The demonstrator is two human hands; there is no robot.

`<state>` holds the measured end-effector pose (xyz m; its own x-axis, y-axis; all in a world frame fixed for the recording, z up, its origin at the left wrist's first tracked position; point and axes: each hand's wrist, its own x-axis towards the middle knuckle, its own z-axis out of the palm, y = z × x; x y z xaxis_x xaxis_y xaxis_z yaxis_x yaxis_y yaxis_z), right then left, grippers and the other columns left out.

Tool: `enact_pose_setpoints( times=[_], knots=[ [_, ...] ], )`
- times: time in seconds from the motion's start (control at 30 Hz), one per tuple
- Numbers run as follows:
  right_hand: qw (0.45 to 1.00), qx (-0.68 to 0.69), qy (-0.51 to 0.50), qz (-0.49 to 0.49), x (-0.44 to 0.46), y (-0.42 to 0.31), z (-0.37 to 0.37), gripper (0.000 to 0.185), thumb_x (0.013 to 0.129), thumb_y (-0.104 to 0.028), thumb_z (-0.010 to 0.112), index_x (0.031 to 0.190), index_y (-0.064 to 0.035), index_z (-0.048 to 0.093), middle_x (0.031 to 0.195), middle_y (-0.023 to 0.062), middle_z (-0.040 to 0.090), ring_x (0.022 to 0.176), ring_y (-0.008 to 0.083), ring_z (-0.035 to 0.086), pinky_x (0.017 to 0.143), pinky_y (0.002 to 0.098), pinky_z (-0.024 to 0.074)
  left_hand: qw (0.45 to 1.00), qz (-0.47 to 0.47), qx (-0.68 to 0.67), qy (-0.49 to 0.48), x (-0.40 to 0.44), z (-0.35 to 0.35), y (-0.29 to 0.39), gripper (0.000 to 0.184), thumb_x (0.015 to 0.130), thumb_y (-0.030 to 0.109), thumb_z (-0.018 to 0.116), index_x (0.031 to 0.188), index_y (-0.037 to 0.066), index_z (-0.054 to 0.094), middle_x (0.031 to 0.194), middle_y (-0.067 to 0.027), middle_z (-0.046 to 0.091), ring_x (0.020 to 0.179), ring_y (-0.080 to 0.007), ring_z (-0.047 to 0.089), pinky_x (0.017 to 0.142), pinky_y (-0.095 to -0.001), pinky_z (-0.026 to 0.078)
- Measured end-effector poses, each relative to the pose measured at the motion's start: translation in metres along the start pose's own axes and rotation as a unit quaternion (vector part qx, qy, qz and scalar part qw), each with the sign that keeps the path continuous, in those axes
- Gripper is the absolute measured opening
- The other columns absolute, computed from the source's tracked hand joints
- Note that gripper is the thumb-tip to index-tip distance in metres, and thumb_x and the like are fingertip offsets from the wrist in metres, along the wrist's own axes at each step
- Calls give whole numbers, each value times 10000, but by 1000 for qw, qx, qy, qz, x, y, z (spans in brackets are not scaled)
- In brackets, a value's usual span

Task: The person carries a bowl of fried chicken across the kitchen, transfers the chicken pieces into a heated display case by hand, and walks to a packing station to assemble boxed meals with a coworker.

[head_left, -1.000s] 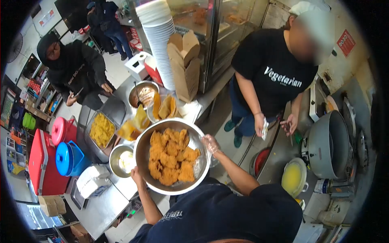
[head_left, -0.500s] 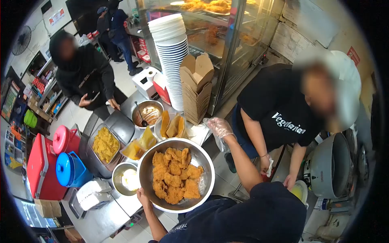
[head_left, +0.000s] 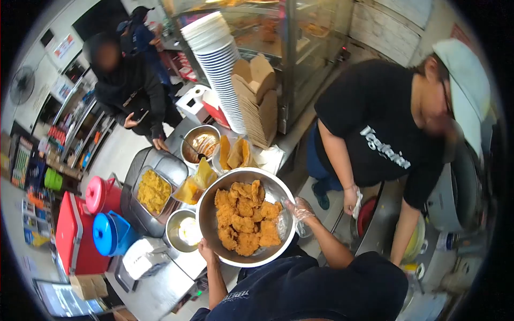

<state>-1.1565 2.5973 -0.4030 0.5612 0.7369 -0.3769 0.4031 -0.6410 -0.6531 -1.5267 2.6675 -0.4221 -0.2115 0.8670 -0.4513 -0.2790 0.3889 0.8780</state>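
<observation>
A large steel mixing bowl (head_left: pixel 286 230) is tilted a little towards me, with several pieces of fried chicken (head_left: pixel 243 214) inside. My left hand (head_left: pixel 207 251) is bare and grips the bowl's lower left rim. On the opposite side, my right hand (head_left: pixel 301 209), in a clear plastic glove, holds the right rim. Fingers under the bowl are partly hidden. Just left of the bowl stands a smaller steel bowl (head_left: pixel 174 235) with something white in it. Yellow paper pouches (head_left: pixel 199 179) lie behind it.
A steel pan with yellow food (head_left: pixel 154 191) and a bowl of reddish sauce (head_left: pixel 201 144) stand behind. Stacked cups (head_left: pixel 217 69) and cardboard boxes (head_left: pixel 257 107) rise by the glass display case (head_left: pixel 316 69). One co-worker (head_left: pixel 375 117) is at right; another person (head_left: pixel 131 91) stands across the counter.
My right hand has come down from beside the cardboard boxes onto the bowl's right rim. The co-worker at right has leaned and reached lower. The view has shifted slightly.
</observation>
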Motion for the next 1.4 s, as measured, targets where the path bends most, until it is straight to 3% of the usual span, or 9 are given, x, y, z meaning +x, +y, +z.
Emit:
enact_pose_setpoints(
  times=[0.07, 0.53, 0.73, 0.77, 0.83, 0.93, 1.03, 1.13, 1.4],
  knots=[
    [992, 70, -70, 77, -23, 4, 4, 572, 746, -487, 518, 1000, 24, 552, 1000, 236, 559, 960, 357, 525, 816, 377, 406, 1000, -8, 1, -30, 1, -3, 2, 201, 905, 223, 421, 815, 43, 435, 775, -57, 519, 696, -144, 511, 606, -270, 440],
    [873, 101, 431, 204, -138, -4, 121, 398, 828, -418, 473, 861, -24, 527, 747, 139, 554, 687, 238, 545, 611, 365, 429, 932, -188, -1, -311, 63, -20, 15, 366, 929, 287, 297, 1091, -14, 428, 1082, -117, 500, 964, -223, 496, 843, -338, 410],
    [520, 798, 299, 57, -116, 46, 167, 343, 851, -383, 466, 845, -43, 516, 676, 67, 522, 546, 139, 488, 435, 234, 426, 902, -211, -42, -374, 39, -8, 41, 395, 936, 288, 239, 1146, 3, 413, 1128, -136, 486, 1020, -259, 487, 878, -376, 412],
    [526, 794, 302, 45, -105, 51, 167, 343, 851, -383, 466, 845, -43, 516, 676, 67, 522, 546, 139, 488, 435, 234, 426, 895, -216, -54, -387, 55, -13, 27, 408, 936, 290, 228, 1149, -5, 411, 1145, -147, 477, 1031, -273, 481, 881, -393, 410],
    [318, 889, 320, 85, -87, 50, 168, 367, 845, -394, 477, 841, -29, 516, 647, 46, 515, 504, 122, 490, 405, 209, 422, 905, -220, -27, -362, 44, -13, 38, 414, 933, 302, 245, 1139, -13, 416, 1140, -146, 478, 1015, -278, 490, 871, -403, 419],
    [335, 934, 56, -111, -121, 36, 156, 368, 844, -388, 482, 835, -22, 515, 644, 40, 517, 500, 119, 508, 419, 195, 439, 912, -198, 2, -359, 58, -20, 26, 419, 930, 314, 258, 1132, -15, 419, 1129, -141, 482, 1002, -280, 496, 864, -407, 426],
    [142, 957, 243, 72, -103, 20, 150, 365, 838, -390, 491, 843, -26, 520, 639, 33, 519, 509, 110, 519, 418, 197, 449, 909, -206, 4, -362, 70, -29, 18, 423, 929, 320, 261, 1132, -15, 420, 1124, -139, 484, 996, -281, 497, 863, -411, 427],
    [331, 887, 298, 124, -125, 1, 142, 322, 841, -358, 497, 874, -40, 529, 637, 34, 518, 499, 101, 515, 406, 229, 447, 897, -232, -37, -375, 61, -26, 25, 476, 917, 365, 292, 1149, -35, 407, 1143, -150, 480, 1021, -290, 486, 897, -423, 395],
    [404, 881, 247, 16, -138, 15, 160, 291, 834, -355, 495, 902, -75, 539, 627, 40, 495, 511, 138, 478, 445, 286, 407, 898, -238, -21, -370, 66, -27, 26, 383, 931, 259, 263, 1103, -37, 434, 1101, -147, 496, 964, -262, 515, 859, -380, 432]
  ],
)
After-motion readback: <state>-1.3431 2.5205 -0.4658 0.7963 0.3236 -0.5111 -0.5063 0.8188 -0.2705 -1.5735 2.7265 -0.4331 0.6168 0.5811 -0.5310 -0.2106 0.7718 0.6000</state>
